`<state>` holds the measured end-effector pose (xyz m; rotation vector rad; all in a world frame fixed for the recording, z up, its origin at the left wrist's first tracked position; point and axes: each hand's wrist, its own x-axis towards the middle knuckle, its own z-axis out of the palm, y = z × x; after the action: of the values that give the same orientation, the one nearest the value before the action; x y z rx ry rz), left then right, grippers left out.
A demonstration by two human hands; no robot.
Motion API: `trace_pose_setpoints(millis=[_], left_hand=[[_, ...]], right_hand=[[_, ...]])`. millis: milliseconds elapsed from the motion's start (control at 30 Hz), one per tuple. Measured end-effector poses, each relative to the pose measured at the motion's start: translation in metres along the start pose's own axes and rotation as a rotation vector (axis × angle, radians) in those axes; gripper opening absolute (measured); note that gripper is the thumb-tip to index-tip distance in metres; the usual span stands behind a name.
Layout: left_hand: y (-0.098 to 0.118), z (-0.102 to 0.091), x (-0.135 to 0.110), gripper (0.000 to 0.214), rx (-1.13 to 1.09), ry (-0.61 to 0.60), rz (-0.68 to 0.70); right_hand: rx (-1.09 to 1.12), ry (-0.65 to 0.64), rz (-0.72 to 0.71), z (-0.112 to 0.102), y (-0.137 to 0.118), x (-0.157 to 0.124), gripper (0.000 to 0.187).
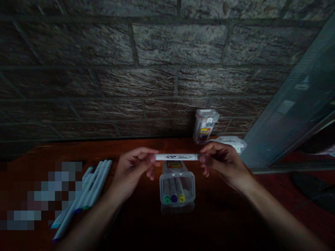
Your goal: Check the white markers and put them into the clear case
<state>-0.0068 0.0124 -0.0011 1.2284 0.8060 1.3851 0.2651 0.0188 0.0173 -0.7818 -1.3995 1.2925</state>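
Observation:
A white marker pen (178, 157) with dark print is held level between both hands. My left hand (133, 169) pinches its left end, and my right hand (222, 162) grips the other end, where a bit of red shows by the fingers. Below the pen, a clear plastic case (177, 176) lies on the table with its opening toward me. Inside it are green, purple and yellow-ended markers (174, 198). Several loose white markers (91, 188) lie side by side near my left forearm.
A closed clear case of markers (205, 127) stands upright against the brick wall (157, 80). Another clear plastic container (232, 142) is behind my right hand. The wooden table (146, 144) meets a grey metal frame (274, 104) on the right. A pixelated patch covers the left side.

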Motion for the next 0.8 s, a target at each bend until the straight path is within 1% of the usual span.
trace_pose_setpoints(millis=[100,200,300,367,500,567,667,800], left_hand=[[-0.003,0.001,-0.001,0.014,0.178,-0.007,0.055],[-0.001,0.003,-0.002,0.014,0.266,-0.008,0.101],[0.001,0.006,-0.002,0.014,0.341,-0.005,0.129],[0.001,0.007,-0.003,0.015,0.374,0.004,0.126],[0.0,0.01,-0.004,0.014,0.38,0.023,0.123],[0.001,0.01,-0.004,0.013,0.376,0.024,0.138],[0.0,0.01,-0.005,0.011,0.378,0.012,0.153],[-0.005,0.008,-0.003,0.009,0.399,-0.031,0.195]], right_hand=[[-0.161,0.034,-0.063,0.005,0.003,0.0,0.023],[-0.281,0.051,-0.145,0.008,0.004,0.0,0.017],[-0.349,0.068,-0.208,0.009,0.006,0.0,0.012],[-0.33,0.069,-0.194,0.009,0.008,-0.001,0.012],[-0.186,0.037,-0.051,0.01,0.011,-0.004,0.021],[-0.148,0.027,-0.013,0.012,0.012,-0.004,0.024],[-0.136,0.029,-0.023,0.013,0.012,-0.005,0.024],[-0.159,0.039,-0.079,0.014,0.015,-0.005,0.016]])
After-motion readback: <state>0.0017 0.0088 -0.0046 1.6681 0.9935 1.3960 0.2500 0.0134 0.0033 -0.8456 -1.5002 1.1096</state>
